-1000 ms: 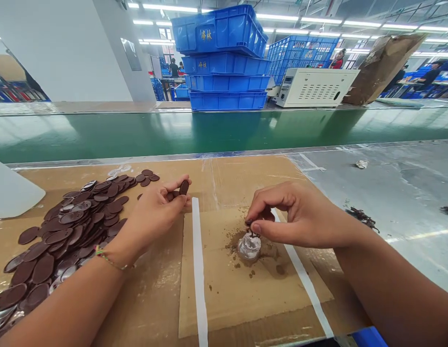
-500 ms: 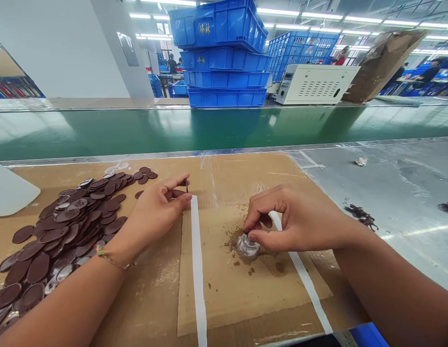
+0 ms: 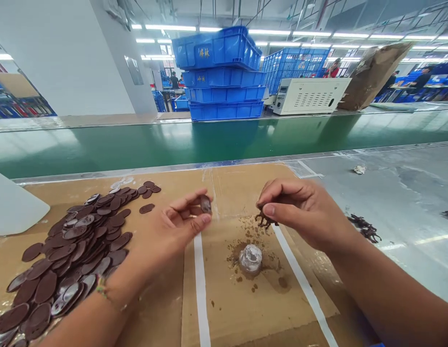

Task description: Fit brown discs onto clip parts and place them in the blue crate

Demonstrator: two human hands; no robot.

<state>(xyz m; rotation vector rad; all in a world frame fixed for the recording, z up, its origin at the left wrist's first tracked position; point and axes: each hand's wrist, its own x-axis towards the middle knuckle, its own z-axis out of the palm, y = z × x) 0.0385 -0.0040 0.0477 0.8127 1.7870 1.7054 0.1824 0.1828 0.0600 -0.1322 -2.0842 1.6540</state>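
Brown and oval in the head view, a small disc (image 3: 206, 204) stands tilted in the left hand (image 3: 173, 226), up and to the left of the small pot (image 3: 251, 258). That hand is curled and nearly closed, thumb and fingertips on the disc; whether more discs sit in its palm I cannot tell. Up and to the right of the pot, the right hand (image 3: 299, 209) pinches a dark spidery piece (image 3: 264, 220) between thumb and forefinger, its thin legs hanging clear of the pot. The hands are apart, and disc and piece do not touch

The pot, whitish and wet-looking, rests on a cardboard sheet (image 3: 227, 308) among dark spots, with white tape (image 3: 202, 294) to its left. Far left of the pot lies a heap of discs (image 3: 75, 231), with one loose disc (image 3: 147, 208) nearer to it; well to its right, a pile of dark pieces (image 3: 364, 228) lies on the grey bench (image 3: 408, 193)

If the spidery piece is wet, it could drip beside the pot or slip, as the pinch covers little of it. Its fine legs could snag or bend against the disc if the hands met carelessly. A low sleeve-free wrist could knock the pot, since nothing visible fixes it down
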